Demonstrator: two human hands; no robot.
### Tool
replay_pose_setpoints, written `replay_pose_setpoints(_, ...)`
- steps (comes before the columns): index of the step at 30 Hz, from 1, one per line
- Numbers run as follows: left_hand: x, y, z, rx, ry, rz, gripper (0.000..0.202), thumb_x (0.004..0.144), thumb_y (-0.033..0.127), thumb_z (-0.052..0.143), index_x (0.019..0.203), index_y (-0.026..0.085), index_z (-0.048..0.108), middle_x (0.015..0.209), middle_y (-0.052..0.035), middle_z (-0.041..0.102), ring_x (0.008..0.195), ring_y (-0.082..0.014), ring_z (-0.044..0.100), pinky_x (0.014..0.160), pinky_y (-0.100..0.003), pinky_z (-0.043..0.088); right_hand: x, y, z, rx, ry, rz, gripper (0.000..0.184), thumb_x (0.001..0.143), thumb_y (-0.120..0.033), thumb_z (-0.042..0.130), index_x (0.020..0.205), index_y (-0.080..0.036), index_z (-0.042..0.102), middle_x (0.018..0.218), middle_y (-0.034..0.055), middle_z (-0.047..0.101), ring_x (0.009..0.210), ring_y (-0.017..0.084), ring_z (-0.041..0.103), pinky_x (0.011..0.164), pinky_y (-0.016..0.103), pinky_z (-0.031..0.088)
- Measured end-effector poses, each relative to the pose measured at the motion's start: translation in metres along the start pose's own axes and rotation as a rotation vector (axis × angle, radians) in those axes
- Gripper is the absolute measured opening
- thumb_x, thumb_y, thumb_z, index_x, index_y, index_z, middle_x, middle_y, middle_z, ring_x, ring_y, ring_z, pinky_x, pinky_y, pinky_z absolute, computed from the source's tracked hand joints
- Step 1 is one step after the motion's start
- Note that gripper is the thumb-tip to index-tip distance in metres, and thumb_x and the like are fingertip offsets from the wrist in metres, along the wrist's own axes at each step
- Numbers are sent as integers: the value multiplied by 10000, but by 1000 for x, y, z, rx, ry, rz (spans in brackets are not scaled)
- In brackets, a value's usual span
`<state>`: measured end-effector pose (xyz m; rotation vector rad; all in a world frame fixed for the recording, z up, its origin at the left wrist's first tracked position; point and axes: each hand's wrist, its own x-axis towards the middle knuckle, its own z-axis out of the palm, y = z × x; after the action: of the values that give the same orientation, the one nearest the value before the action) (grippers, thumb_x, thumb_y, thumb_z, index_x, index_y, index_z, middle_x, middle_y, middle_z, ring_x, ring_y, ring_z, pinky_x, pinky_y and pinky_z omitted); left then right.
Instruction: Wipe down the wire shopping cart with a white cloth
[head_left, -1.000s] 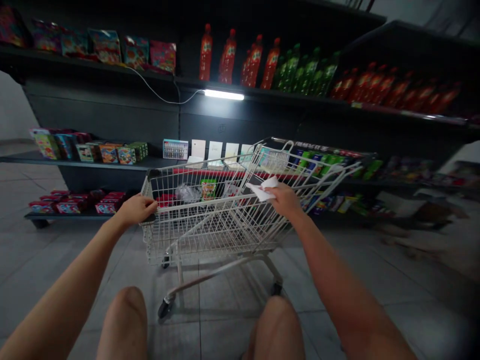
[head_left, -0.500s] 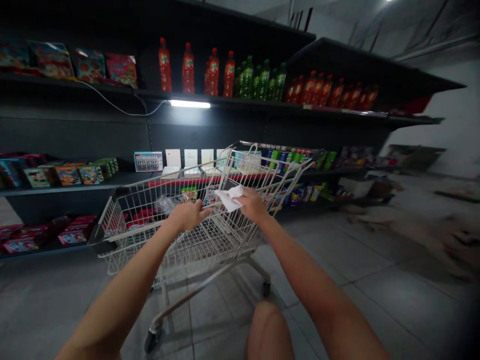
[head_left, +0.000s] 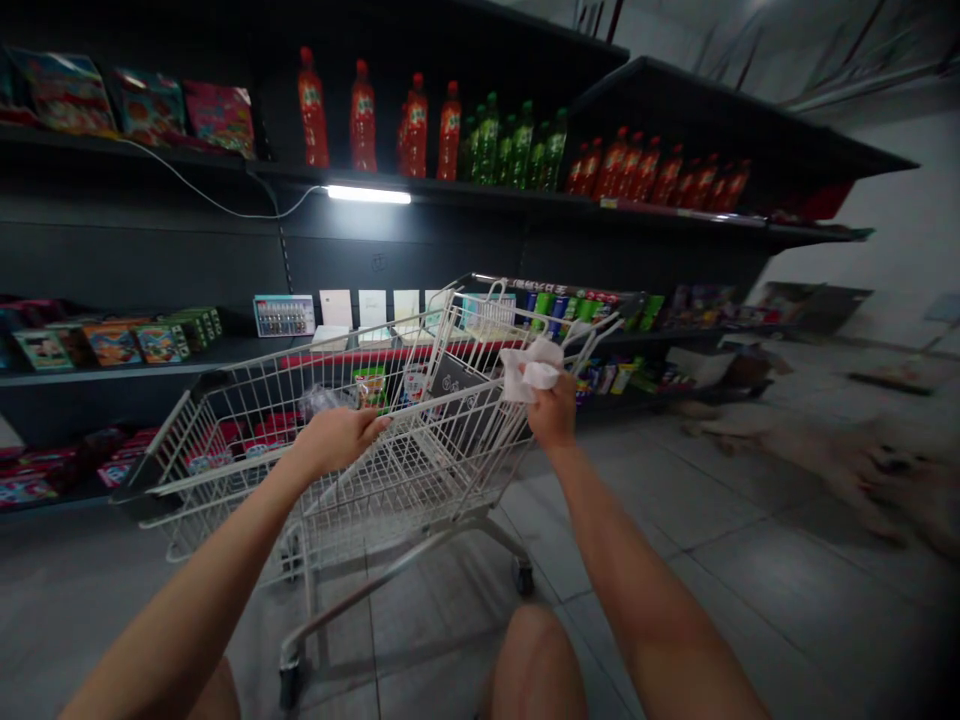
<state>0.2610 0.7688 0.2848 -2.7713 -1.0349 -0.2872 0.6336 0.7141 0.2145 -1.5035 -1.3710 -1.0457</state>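
Note:
A metal shopping cart [head_left: 360, 530] stands sideways in front of me, its handle end to the right. My left hand [head_left: 335, 440] is closed around the top rim of its near side. In my right hand [head_left: 553, 412] is a crumpled white cloth [head_left: 532, 370], perhaps a paper wipe, pinched between the fingers. That hand is at the cart's top rim near the handle end; whether the cloth touches the wire there I cannot tell. Through the wires a dark panel [head_left: 459, 395] shows at the cart's seat end.
Dark shelves [head_left: 465, 190] behind the cart carry red bottles [head_left: 313, 110], green bottles [head_left: 523, 145], boxes [head_left: 161, 343] and snack bags [head_left: 221, 115]. A light tube [head_left: 369, 194] glows under one shelf. On the tiled floor [head_left: 712, 600] at right lies a pale dog [head_left: 817, 450].
My right hand has moved right along the cart's rim with the white cloth, toward the handle end. My left hand stays on the rim, a little further left in view.

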Motion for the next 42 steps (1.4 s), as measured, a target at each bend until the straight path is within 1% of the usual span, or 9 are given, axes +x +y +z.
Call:
replay_pose_setpoints(6, -20, -15, -5, -10, -30, -25, 645, 935, 601, 98, 834, 206, 598, 723, -76, 663, 693, -249, 636, 594, -311, 377, 84, 88, -43, -91, 390, 415, 404, 824, -185, 440, 1148, -58, 644, 1099, 214, 575, 1069, 302, 477, 944, 475, 365)
replay_pose_setpoints(10, -31, -26, -8, -58, -50, -26, 620, 931, 617, 136, 816, 208, 588, 695, -49, 640, 654, -213, 614, 594, -295, 360, 98, 101, -44, -29, 343, 520, 420, 778, -145, 446, 1126, -24, 647, 1096, 225, 587, 1059, 290, 515, 956, 456, 362)
replay_pose_setpoints(17, -40, -37, -19, -133, -115, -81, 647, 913, 648, 164, 789, 198, 613, 675, -46, 638, 657, -199, 611, 616, -293, 387, -15, 4, 2, -18, 390, 344, 369, 817, -231, 418, 1046, -112, 682, 1109, 194, 610, 1103, 313, 498, 963, 520, 375)
replay_pose_setpoints(24, -43, -55, -18, -181, -137, -106, 652, 898, 656, 210, 924, 191, 666, 685, -53, 664, 654, -202, 622, 629, -306, 413, -159, -84, 25, 216, 19, 232, 307, 824, -175, 452, 987, -176, 711, 944, 125, 633, 995, 254, 533, 886, 463, 459)
replay_pose_setpoints(27, -48, -65, -22, -234, -175, -137, 671, 886, 676, 221, 993, 186, 668, 652, -38, 656, 635, -196, 624, 637, -303, 429, -149, -72, 11, 258, 14, 209, 289, 841, -184, 457, 968, -179, 717, 943, 114, 636, 973, 236, 555, 850, 422, 491)
replay_pose_setpoints(31, -53, -75, -31, -364, -293, -279, 738, 826, 751, 288, 1135, 178, 636, 651, -10, 655, 608, -198, 620, 618, -295, 448, -62, -48, -11, 236, 298, 247, 304, 878, -235, 469, 1085, -158, 677, 1124, 149, 614, 1128, 265, 529, 962, 462, 446)
replay_pose_setpoints(35, -38, -65, -36, -289, -273, -250, 743, 815, 770, 279, 1096, 175, 625, 842, -55, 700, 770, -246, 643, 700, -335, 471, -2, -69, -12, 305, 282, 102, 343, 881, -169, 449, 1163, -206, 641, 1302, 109, 556, 1320, 254, 400, 1085, 479, 343)
replay_pose_setpoints(39, 11, -19, -34, -234, -47, 27, 674, 860, 705, 261, 1179, 197, 567, 1119, -116, 663, 938, -262, 625, 784, -353, 464, -45, -128, 14, 374, 227, 61, 378, 861, -115, 425, 1171, -190, 629, 1293, 92, 579, 1337, 245, 364, 1084, 464, 340)
replay_pose_setpoints(42, 53, 23, -29, -176, 10, 177, 654, 892, 664, 228, 1114, 170, 593, 998, -126, 687, 858, -242, 630, 729, -336, 447, -116, -168, 38, 372, 62, 50, 327, 870, -134, 451, 1097, -235, 664, 1222, 37, 633, 1233, 250, 448, 1027, 447, 353)
